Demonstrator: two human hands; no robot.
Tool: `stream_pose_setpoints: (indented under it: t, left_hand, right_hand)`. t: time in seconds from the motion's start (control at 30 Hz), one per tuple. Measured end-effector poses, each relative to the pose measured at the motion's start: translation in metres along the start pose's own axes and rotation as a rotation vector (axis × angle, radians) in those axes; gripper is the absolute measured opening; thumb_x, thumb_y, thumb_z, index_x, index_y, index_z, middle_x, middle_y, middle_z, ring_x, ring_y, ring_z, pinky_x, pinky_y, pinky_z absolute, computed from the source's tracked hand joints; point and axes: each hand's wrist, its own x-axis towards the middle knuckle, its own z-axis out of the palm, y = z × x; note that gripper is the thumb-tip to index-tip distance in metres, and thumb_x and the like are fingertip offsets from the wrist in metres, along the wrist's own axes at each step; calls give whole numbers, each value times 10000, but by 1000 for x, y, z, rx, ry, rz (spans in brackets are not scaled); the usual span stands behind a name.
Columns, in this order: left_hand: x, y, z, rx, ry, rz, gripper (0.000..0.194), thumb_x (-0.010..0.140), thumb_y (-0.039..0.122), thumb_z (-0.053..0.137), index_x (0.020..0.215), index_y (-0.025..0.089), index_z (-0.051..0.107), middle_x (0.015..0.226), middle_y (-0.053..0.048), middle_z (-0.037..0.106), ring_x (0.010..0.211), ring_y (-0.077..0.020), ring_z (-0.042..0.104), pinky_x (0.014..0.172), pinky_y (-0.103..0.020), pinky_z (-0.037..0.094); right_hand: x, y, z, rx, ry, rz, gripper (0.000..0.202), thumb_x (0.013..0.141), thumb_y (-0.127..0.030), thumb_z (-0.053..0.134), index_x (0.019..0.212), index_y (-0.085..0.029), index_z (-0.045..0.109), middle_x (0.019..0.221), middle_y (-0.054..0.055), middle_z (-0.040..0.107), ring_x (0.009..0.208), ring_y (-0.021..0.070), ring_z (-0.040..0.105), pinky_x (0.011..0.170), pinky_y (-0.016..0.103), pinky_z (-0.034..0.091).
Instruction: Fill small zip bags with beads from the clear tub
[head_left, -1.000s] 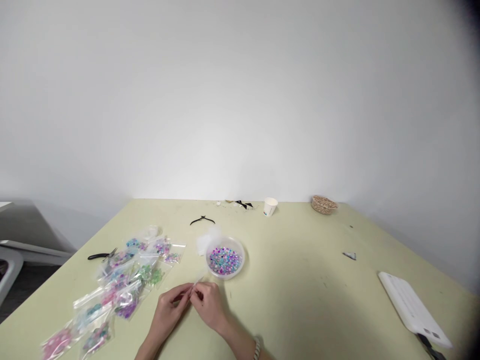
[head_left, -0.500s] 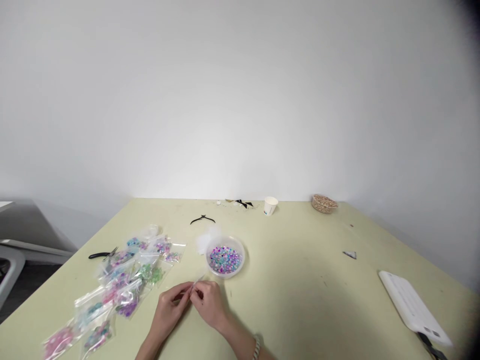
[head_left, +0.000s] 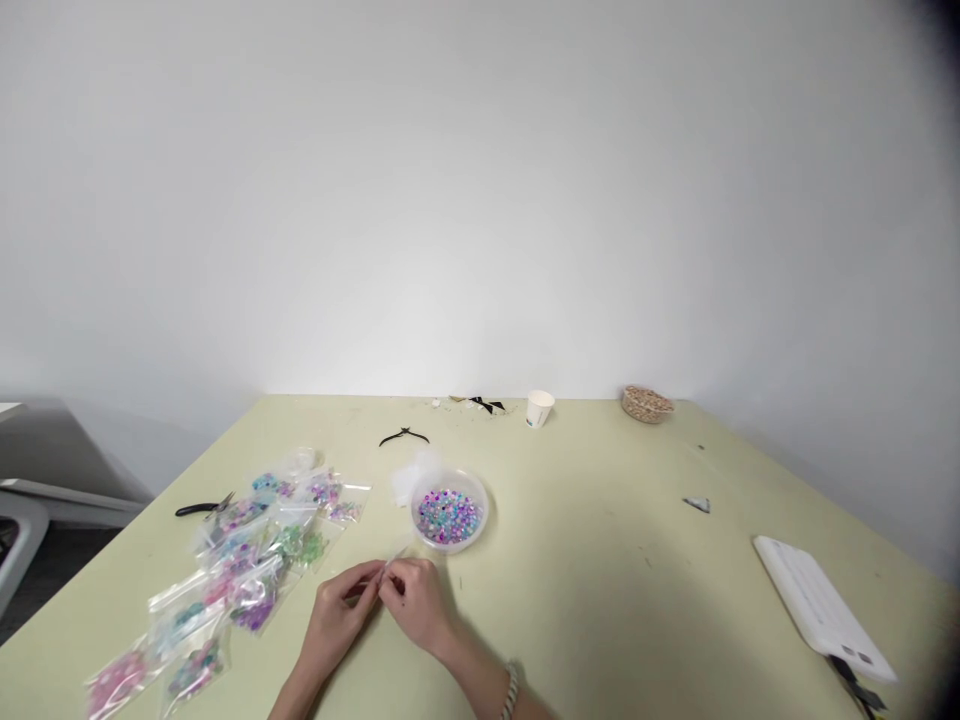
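Just in front of the round bowl of beads (head_left: 448, 515), my left hand (head_left: 339, 615) and my right hand (head_left: 418, 603) meet at the fingertips. Both are closed in a pinch. Between them a thin, pale, see-through piece (head_left: 397, 555) pokes out past the fingers; its kind is too small to tell. The bowl holds many small purple, pink and turquoise beads. Clear zip bags of coloured beads (head_left: 255, 600) lie spread to the left of my left hand. A braided bracelet (head_left: 510, 690) is round my right wrist.
Black-handled pliers (head_left: 199, 509) lie beside the bags, and another black-handled tool (head_left: 404, 436) lies behind the bowl. A paper cup (head_left: 539, 408), a tub of brownish bits (head_left: 646, 404) and black scraps (head_left: 486, 405) are along the back. At right lies a white device (head_left: 817, 605).
The view has shifted very slightly. Both hands keep the same pinch at nearly the same spot, and nothing else has visibly moved.
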Motion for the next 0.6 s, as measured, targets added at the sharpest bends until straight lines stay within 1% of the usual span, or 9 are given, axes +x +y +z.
stream_pose_setpoints:
  t: [0.13, 0.37, 0.6]
  left_hand:
    - [0, -2, 0, 5, -15, -6, 217, 797, 319, 578, 874, 171, 717, 835, -53, 751, 730, -189, 708, 665, -236, 581]
    - [-1, -2, 0, 11, -16, -8, 221, 797, 324, 576, 880, 174, 717, 845, -53, 751, 734, -191, 708, 668, -241, 582]
    - [-1, 0, 0, 10, -11, -5, 221, 796, 331, 577, 871, 180, 720, 826, -53, 752, 715, -194, 707, 654, -246, 584]
  right_hand:
    - [0, 1, 1, 16, 1, -5, 177, 797, -106, 485, 695, -178, 611, 690, -2, 642, 645, 118, 564, 601, 207, 357]
    - [0, -2, -3, 31, -1, -8, 186, 807, -112, 483, 693, -171, 617, 688, 4, 648, 628, 116, 557, 594, 206, 358]
    - [0, 3, 3, 13, 9, 0, 179, 802, -119, 488, 690, -176, 616, 675, -2, 643, 608, 115, 549, 575, 211, 348]
